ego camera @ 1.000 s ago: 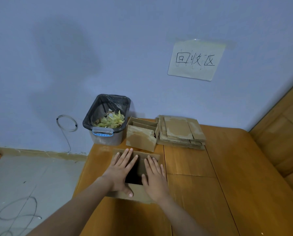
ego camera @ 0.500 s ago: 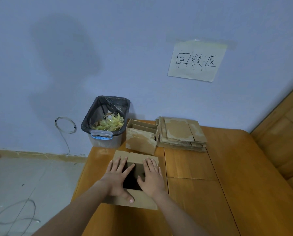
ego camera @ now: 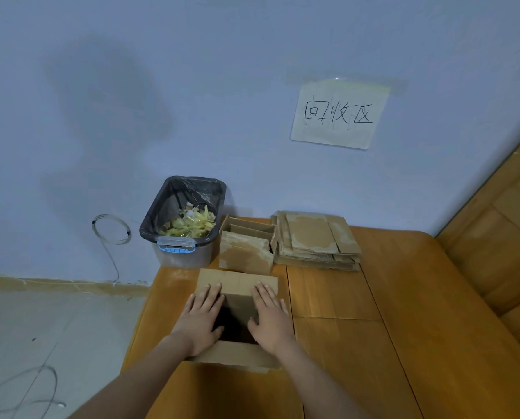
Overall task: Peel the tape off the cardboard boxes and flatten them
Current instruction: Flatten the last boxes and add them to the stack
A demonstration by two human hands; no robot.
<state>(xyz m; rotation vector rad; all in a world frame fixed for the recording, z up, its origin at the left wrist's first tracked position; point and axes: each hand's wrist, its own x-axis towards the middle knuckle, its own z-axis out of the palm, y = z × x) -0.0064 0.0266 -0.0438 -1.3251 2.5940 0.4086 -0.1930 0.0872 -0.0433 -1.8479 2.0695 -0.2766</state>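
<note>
A plain brown cardboard box (ego camera: pixel 237 293) lay on its side near the table's front left edge, its open end dark and facing the viewer. Behind it stood a second open box (ego camera: pixel 246 246), upright, beside a stack of flattened cardboard (ego camera: pixel 316 237).

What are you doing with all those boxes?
A person is squashing a cardboard box flat on a wooden table. The left hand and the right hand both press down on it with straight fingers, one on each side of its open middle. Behind it stands another open box not yet flattened, and beside that a stack of flattened cardboard. A bin at the table's edge holds yellowish scraps.
</note>
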